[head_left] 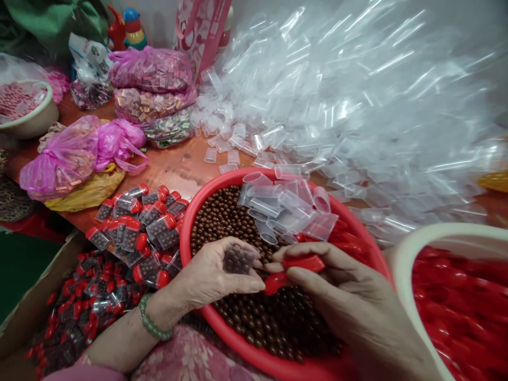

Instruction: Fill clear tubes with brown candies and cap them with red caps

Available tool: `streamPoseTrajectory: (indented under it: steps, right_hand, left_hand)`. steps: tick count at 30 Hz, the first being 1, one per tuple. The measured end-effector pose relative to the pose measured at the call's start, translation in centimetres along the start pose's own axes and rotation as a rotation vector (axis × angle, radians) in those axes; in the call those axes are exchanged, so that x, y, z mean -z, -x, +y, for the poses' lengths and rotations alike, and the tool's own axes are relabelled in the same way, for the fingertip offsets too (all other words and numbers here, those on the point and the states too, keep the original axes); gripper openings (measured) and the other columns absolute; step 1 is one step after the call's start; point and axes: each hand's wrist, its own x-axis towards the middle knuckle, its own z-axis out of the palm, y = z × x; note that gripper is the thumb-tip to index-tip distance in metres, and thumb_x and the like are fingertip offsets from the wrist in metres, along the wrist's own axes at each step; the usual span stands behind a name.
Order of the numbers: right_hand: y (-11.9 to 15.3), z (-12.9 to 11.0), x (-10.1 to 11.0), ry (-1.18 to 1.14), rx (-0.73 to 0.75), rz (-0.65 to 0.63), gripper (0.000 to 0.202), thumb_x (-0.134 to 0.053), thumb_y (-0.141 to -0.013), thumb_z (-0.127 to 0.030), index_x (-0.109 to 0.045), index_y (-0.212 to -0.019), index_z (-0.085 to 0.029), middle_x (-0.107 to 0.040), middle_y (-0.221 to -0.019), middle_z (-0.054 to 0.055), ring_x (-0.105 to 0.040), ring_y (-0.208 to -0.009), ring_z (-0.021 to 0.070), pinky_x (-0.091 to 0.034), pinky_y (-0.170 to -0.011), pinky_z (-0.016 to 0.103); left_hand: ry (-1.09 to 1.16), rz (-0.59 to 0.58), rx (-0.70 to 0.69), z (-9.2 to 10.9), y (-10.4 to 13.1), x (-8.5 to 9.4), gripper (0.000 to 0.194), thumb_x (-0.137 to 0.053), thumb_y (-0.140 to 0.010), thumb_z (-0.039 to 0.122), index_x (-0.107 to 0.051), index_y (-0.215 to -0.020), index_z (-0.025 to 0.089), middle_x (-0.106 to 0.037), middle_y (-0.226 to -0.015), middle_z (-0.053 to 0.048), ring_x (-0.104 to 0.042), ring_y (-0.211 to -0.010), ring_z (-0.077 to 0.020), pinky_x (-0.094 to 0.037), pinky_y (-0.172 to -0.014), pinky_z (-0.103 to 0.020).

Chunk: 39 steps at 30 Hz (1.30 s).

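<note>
My left hand (214,270), with a green bead bracelet at the wrist, grips a clear plastic tube (238,260) filled with brown balls. Red plastic caps (305,262) are pinched in the fingers of my right hand (337,286), close to the tube's side. Both hands are over a red basin (186,227) of shiny brown balls (262,317). Empty clear tubes (288,203) lie in a heap on the balls at the basin's far side. More red caps (345,238) sit at its right, partly hidden by my right hand.
Filled, red-capped tubes (138,222) lie at the table's left edge, with more in a cardboard box (39,286) below. A huge pile of clear tubes (341,106) covers the back right. A white basin (400,254) holds red caps. Pink bags (151,71) stand at back left.
</note>
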Motion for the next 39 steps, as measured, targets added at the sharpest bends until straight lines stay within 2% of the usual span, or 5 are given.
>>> streamPoseTrajectory:
  steps: [5,11,18,30,39]
  right_hand:
    - [0.2,0.7,-1.0,-0.157,0.071,0.169,0.026,-0.077,-0.076,-0.042,-0.065,-0.094,-0.027,-0.078,-0.096,0.005,-0.076,-0.084,0.0259,-0.062,-0.081,0.042]
    - [1.0,1.2,-1.2,0.013,0.116,0.099,0.027,-0.075,-0.078,-0.041,-0.072,-0.102,-0.029,-0.079,-0.097,0.003,-0.074,-0.093,0.0234,-0.06,-0.086,0.036]
    - [0.8,-0.7,0.5,0.267,0.234,0.015,0.023,-0.079,-0.073,-0.037,-0.078,-0.094,-0.03,-0.076,-0.099,0.002,-0.071,-0.092,0.024,-0.059,-0.086,0.035]
    - [1.0,1.7,1.0,0.058,0.093,0.181,0.021,-0.083,-0.067,-0.04,-0.078,-0.087,-0.034,-0.075,-0.087,0.004,-0.071,-0.086,0.0277,-0.06,-0.066,0.037]
    - [2.1,1.7,-1.8,0.204,0.136,0.189,0.028,-0.07,-0.084,-0.039,-0.073,-0.111,-0.032,-0.075,-0.113,0.002,-0.07,-0.104,0.0289,-0.058,-0.092,0.044]
  left_hand:
    - [-0.106,0.023,0.004,-0.4,-0.3,-0.2,0.053,-0.092,-0.05,0.025,-0.061,-0.092,0.017,-0.064,-0.085,0.001,-0.056,-0.077,-0.0119,-0.042,-0.078,-0.029]
    - [-0.088,0.129,-0.063,-0.2,-0.1,-0.4,0.051,-0.089,-0.057,0.036,-0.059,-0.093,0.016,-0.063,-0.077,0.002,-0.058,-0.063,-0.0102,-0.047,-0.059,-0.024]
    - [-0.06,0.005,-0.04,0.0,0.1,0.1,0.051,-0.09,-0.058,0.034,-0.059,-0.095,0.016,-0.064,-0.08,0.001,-0.062,-0.07,-0.0113,-0.049,-0.065,-0.024]
    - [-0.199,0.074,-0.009,0.3,-0.2,-0.3,0.042,-0.087,-0.061,0.043,-0.065,-0.081,0.013,-0.062,-0.067,0.002,-0.054,-0.058,-0.0073,-0.042,-0.058,-0.021]
    - [0.046,0.116,0.049,0.6,-0.3,-1.2,0.051,-0.094,-0.047,0.039,-0.059,-0.075,0.014,-0.063,-0.065,0.004,-0.06,-0.06,-0.0092,-0.049,-0.062,-0.023]
